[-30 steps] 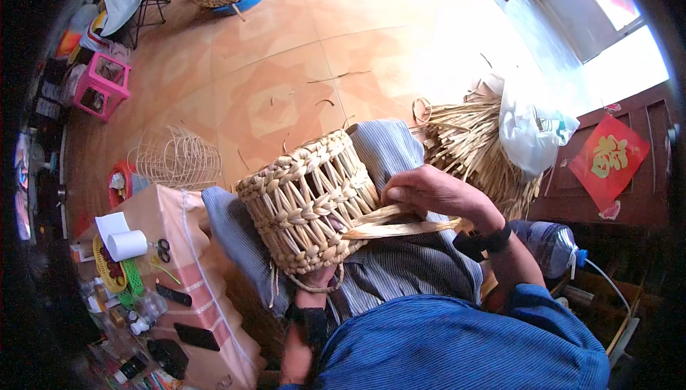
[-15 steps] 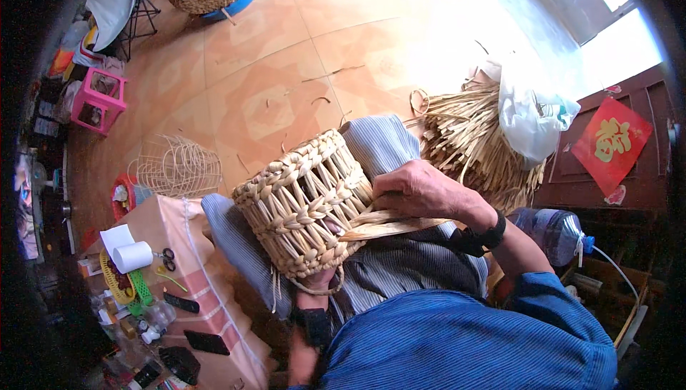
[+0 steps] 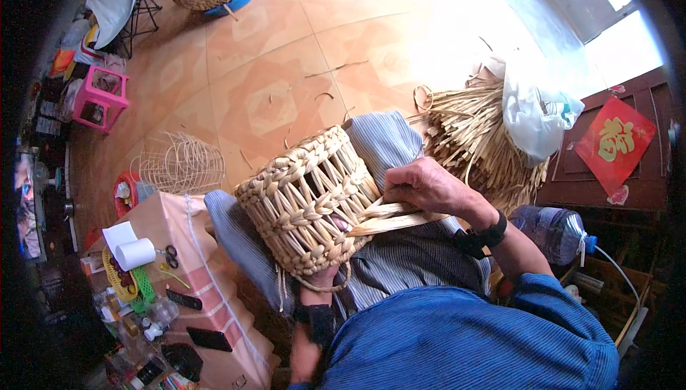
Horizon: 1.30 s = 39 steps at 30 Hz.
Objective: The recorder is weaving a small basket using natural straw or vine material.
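Observation:
A straw-coloured woven basket [image 3: 307,201] with thick braided bands and open slanting strands between them lies tilted on my lap. My left hand [image 3: 321,276] reaches into it from its near end. A bit of that hand shows through the gap near the basket's right side, holding the wall from inside; its other fingers are hidden. Right of the basket, my right hand [image 3: 421,184] is closed in a pinch on a flat plant-fibre strand [image 3: 389,211] that runs from the basket wall. A second loose strand [image 3: 407,225] stretches below it. Cord ends hang from the basket's near rim.
A bundle of dry stalks [image 3: 475,140] with a white plastic bag [image 3: 532,115] lies at right, beside a water jug [image 3: 547,233]. At left, a cloth-covered table [image 3: 179,247] bears scissors, phones and a paper roll. A wire-like frame [image 3: 182,165] and pink stool [image 3: 100,101] stand beyond.
My right hand has shifted slightly right, away from the basket, and the strand in it shows more clearly. The basket and my left hand have stayed nearly in place.

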Available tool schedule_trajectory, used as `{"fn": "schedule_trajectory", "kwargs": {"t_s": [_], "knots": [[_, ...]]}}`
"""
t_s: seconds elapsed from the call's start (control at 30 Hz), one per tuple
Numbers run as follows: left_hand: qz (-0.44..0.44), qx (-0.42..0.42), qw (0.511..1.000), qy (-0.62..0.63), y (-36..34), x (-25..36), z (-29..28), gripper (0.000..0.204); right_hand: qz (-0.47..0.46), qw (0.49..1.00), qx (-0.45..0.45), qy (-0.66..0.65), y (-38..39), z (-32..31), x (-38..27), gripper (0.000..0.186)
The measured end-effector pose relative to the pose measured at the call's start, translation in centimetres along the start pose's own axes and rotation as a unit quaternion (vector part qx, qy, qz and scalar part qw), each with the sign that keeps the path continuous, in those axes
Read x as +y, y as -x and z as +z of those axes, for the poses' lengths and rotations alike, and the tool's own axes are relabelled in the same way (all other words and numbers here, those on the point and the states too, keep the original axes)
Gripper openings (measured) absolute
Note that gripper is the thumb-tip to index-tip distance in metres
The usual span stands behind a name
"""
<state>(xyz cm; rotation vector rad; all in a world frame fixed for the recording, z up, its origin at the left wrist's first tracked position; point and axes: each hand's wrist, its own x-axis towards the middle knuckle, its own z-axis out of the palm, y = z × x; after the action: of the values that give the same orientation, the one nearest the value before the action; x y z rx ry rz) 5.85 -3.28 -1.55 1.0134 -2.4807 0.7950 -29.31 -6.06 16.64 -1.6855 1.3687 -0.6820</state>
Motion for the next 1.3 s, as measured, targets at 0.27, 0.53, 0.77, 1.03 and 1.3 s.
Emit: {"fn": "schedule_trajectory", "kwargs": {"t_s": [0.27, 0.53, 0.77, 1.03, 1.3], "knots": [[-0.007, -0.008, 0.999, -0.035, -1.0, 0.1, -1.2, 0.047, -0.068, 0.994, 0.028, 0.080, 0.1, -2.3, -3.5, 0.023], [-0.019, -0.052, 0.998, 0.036, -2.4, 0.2, -1.5, 0.058, -0.186, 0.975, 0.046, 0.116, 0.1, 2.0, -5.8, 0.037], [-0.064, -0.142, 0.982, 0.110, -5.1, -0.3, -3.2, 0.068, -0.214, 0.950, 0.041, 0.224, 1.4, 2.0, -6.2, 0.028], [-0.170, -0.342, 0.869, 0.313, -8.5, -2.1, -6.2, 0.079, -0.115, 0.958, 0.110, 0.240, 3.5, 3.6, -6.3, 0.028], [-0.096, -0.211, 0.952, 0.200, -5.8, -0.8, -4.8, 0.076, -0.111, 0.970, 0.060, 0.206, 3.3, 3.6, -7.2, 0.017]]}}
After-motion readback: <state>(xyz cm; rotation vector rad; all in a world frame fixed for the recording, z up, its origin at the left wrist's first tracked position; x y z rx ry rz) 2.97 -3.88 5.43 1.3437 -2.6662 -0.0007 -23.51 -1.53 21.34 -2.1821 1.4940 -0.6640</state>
